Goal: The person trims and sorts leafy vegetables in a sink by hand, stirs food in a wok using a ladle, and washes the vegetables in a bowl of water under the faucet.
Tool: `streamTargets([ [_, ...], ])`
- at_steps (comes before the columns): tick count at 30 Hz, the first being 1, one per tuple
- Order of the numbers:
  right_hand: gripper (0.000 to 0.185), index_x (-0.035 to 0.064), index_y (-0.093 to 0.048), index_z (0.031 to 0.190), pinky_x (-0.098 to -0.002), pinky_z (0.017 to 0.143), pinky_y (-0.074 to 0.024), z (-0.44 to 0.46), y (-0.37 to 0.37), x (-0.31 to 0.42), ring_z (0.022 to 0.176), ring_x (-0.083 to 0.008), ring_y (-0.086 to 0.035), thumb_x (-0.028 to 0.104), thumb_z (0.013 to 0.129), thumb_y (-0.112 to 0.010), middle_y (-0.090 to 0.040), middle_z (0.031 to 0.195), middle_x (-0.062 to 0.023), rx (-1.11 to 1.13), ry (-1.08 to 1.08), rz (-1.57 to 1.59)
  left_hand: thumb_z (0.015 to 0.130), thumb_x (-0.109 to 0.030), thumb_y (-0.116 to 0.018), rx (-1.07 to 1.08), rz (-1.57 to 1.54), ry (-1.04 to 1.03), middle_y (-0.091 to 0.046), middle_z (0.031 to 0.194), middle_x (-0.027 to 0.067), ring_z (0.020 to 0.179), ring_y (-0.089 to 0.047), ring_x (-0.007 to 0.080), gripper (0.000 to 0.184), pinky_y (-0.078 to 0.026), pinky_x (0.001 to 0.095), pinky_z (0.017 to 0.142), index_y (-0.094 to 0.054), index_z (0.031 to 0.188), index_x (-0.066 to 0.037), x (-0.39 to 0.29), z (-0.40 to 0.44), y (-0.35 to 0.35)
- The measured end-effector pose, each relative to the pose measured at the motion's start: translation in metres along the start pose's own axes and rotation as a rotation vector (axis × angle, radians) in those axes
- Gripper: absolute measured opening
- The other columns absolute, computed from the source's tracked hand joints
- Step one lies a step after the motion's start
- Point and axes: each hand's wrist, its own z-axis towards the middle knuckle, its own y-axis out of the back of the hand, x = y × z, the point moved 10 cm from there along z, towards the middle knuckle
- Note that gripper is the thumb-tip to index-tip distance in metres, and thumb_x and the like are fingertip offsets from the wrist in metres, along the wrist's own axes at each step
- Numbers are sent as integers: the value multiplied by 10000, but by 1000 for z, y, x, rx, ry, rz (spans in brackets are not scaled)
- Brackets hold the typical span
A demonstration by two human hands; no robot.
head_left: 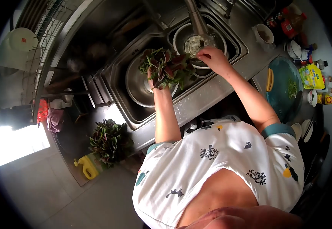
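My left hand (151, 80) is wrapped round a bunch of red-and-green leafy greens (165, 70), held up over a steel bowl (133, 86) in the left sink basin. The leaves hide most of my fingers. My right hand (214, 60) hangs over a second metal bowl (222, 40) under the faucet (196, 19). Its fingers are pinched together, and whatever they hold is too small to tell. Pale, foamy-looking water (196, 44) shows inside that bowl. Another heap of the same greens (110, 143) lies on the counter to the left.
A yellow bottle (86, 168) stands near the left heap. On the right counter are a round green board (282, 89) with chopped greens, a yellow-handled knife (270, 80), a yellow packet (311, 77) and several bottles. A wire rack (45, 53) is at upper left.
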Motion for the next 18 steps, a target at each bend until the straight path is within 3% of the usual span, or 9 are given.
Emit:
streamTargets([
  [3,111,17,-642,870,-267,630,-463,-14,-9,42,688,-145,-598,99,797,-623,-630,778,-89,46,74,174,908,-301,-310,-133,10,2,-498,1229,194,1119,-479,340,443,-393,481,949,-465,1237,-47,4,1,2],
  [6,96,-15,-613,905,-206,633,-467,-15,-14,71,673,-85,-568,45,838,-581,-605,830,-43,214,41,429,907,-291,-304,-83,-34,-3,-498,1228,195,1121,-479,334,445,-381,474,961,-471,1227,-30,10,3,-15],
  [9,107,-1,-614,917,-205,619,-480,-5,-3,18,672,-78,-579,69,840,-588,-616,793,-42,202,-303,692,904,-282,-299,-97,37,-26,-500,1225,198,1115,-482,339,450,-373,473,971,-468,1221,-11,11,0,-27],
  [10,111,4,-612,923,-208,617,-482,3,7,-16,674,-76,-583,66,834,-590,-613,752,-25,72,-177,239,904,-280,-298,-67,54,-37,-504,1218,197,1114,-484,339,450,-375,470,970,-467,1220,-8,10,1,-27],
  [12,113,-3,-603,922,-207,623,-481,-9,13,-2,662,-72,-578,59,827,-594,-609,737,-19,47,-194,356,904,-278,-297,-2,78,-71,-513,1204,196,1110,-487,339,449,-380,463,968,-466,1216,-4,7,4,-37],
  [14,112,8,-588,875,-205,631,-473,-20,2,38,677,-58,-556,78,804,-639,-588,754,-10,118,-109,485,907,-278,-292,-74,-22,-44,-531,1173,188,1079,-507,333,438,-420,451,922,-477,1203,-14,18,0,-31],
  [16,196,4,-589,816,-250,585,-469,-27,10,96,638,-129,-578,147,746,-703,-573,703,-46,35,178,146,911,-282,-286,-26,14,-51,-536,1165,181,1063,-516,329,436,-435,445,901,-483,1197,-19,27,7,-32],
  [18,245,8,-578,801,-279,585,-460,-34,21,116,627,-176,-569,178,708,-727,-551,696,-71,-117,219,-91,927,-304,-292,-85,-93,-17,-535,1174,167,1044,-525,326,428,-439,438,891,-493,1196,-39,42,-2,-38],
])
